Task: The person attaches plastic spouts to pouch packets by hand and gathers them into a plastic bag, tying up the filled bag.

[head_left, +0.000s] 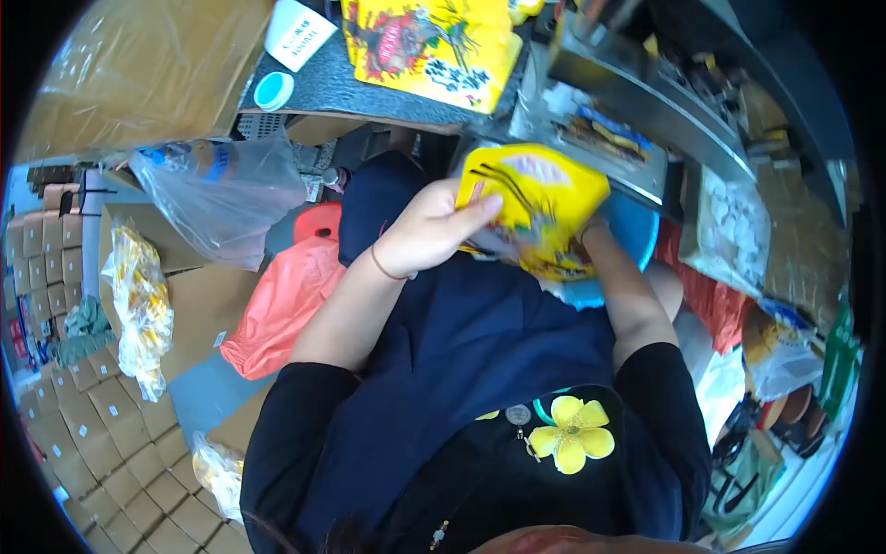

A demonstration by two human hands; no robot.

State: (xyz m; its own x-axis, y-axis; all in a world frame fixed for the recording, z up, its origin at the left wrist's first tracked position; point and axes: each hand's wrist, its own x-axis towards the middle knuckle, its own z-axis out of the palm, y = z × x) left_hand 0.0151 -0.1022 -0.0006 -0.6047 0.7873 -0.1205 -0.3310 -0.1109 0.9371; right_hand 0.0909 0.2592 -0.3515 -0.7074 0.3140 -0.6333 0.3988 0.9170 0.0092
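A yellow printed pouch (544,198) is held up over my lap, tilted and slightly blurred. My left hand (434,222) grips its left edge, thumb pressed on the printed face and fingers out of sight. On the right, my right hand (592,236) reaches behind the pouch, near a blue tub (643,231); its fingers are hidden, so I cannot tell what it touches. More yellow pouches (429,51) lie flat on the dark worktop (388,102) ahead. A dark blue apron (480,323) covers my lap.
A white container (297,35) and a teal-lidded jar (274,90) stand on the worktop. Ahead right is a metal machine (637,83). Cardboard boxes (120,434) fill the left floor, with a clear bag (221,194) and red plastic bag (291,305) nearer me. Bags crowd the right.
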